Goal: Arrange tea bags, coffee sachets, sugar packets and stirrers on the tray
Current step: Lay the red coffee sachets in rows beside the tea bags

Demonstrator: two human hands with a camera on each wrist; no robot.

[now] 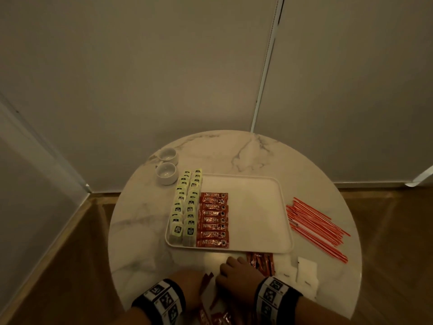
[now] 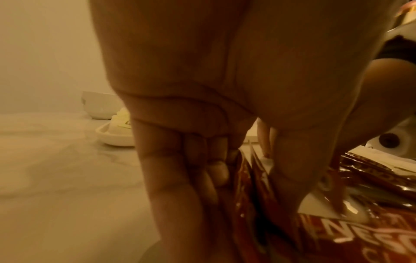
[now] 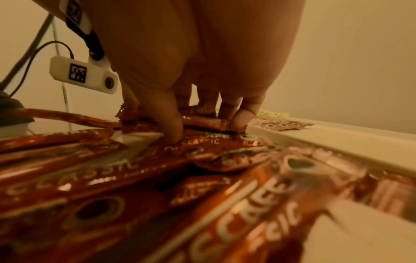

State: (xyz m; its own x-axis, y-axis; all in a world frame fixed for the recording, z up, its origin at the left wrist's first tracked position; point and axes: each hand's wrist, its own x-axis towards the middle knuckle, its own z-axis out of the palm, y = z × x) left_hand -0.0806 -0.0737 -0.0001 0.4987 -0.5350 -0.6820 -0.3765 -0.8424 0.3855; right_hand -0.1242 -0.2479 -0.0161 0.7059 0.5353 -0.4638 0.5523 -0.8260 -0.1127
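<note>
A white tray (image 1: pixel 254 207) on the round marble table holds two columns of tea bags (image 1: pixel 186 207) at its left, and beside them a column of red coffee sachets (image 1: pixel 213 219). At the table's near edge my left hand (image 1: pixel 189 287) grips a few red sachets (image 2: pixel 252 179) upright between fingers and thumb. My right hand (image 1: pixel 234 269), just in front of the tray, reaches down onto loose coffee sachets (image 3: pixel 202 142); thumb and fingertips pinch one lying flat. Orange stirrers (image 1: pixel 316 224) lie right of the tray. White sugar packets (image 1: pixel 304 270) lie at the near right.
Two small white cups (image 1: pixel 166 172) stand at the back left of the table, close to the tea bags. More loose sachets (image 1: pixel 261 262) sit between my right hand and the sugar packets. Walls stand close behind the table (image 1: pixel 140 242).
</note>
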